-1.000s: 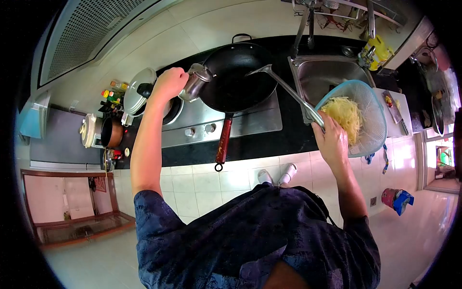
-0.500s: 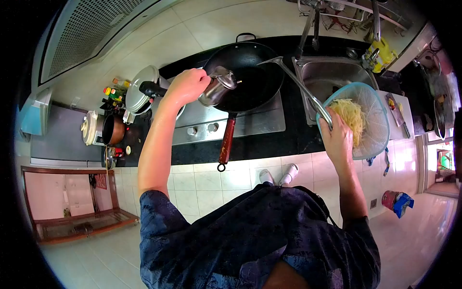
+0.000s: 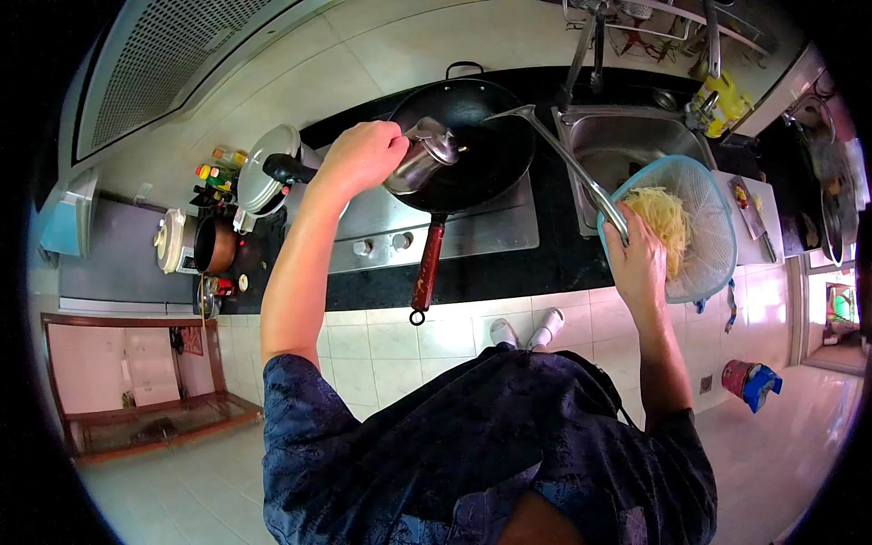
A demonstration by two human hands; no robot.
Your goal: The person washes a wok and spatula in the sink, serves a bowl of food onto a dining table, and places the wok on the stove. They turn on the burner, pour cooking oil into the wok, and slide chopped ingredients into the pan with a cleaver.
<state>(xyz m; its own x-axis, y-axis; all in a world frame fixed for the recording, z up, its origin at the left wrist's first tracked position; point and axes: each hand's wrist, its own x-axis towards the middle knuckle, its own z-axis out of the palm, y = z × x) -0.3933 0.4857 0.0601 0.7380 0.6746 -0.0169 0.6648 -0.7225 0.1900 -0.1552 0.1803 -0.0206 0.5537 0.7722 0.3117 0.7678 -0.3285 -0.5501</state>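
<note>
At the far left, a cream round-bodied cooker (image 3: 169, 241) is seen just beside a copper-brown, smooth-sided pot (image 3: 215, 247), and slim bottles with red and yellow caps (image 3: 214, 179) are crowded behind them. A pale, round, lidded metal pan (image 3: 266, 173) is placed near the left forearm, toward which its thick black handle (image 3: 289, 169) is pointed. By the fingers of the left hand (image 3: 365, 156), curled tight, a small, shiny stainless-steel lidded pot (image 3: 421, 165) is held tilted over the left side of a wide black round-bottomed wok (image 3: 481, 177); the grip itself is hidden by the hand. The wok is set on a brushed-steel stove (image 3: 472, 238), and its red-brown handle (image 3: 429, 268) is extended past the front edge of the counter above the pale tiled floor (image 3: 445, 338). Between stove and sink, a strip of glossy black counter (image 3: 568, 263) is crossed by a long metal spatula (image 3: 577, 168), whose blade is held above the wok's right rim. Its shaft is clasped by the right hand (image 3: 640, 263); whether the neighbouring rim is also gripped cannot be told. Pale yellow fine shreds (image 3: 661, 222) are heaped in a light-blue mesh basket (image 3: 724, 245), by which the sink's (image 3: 627, 136) front corner is partly covered. Farther right, a knife (image 3: 750, 213) is laid on a white board (image 3: 768, 202).
</note>
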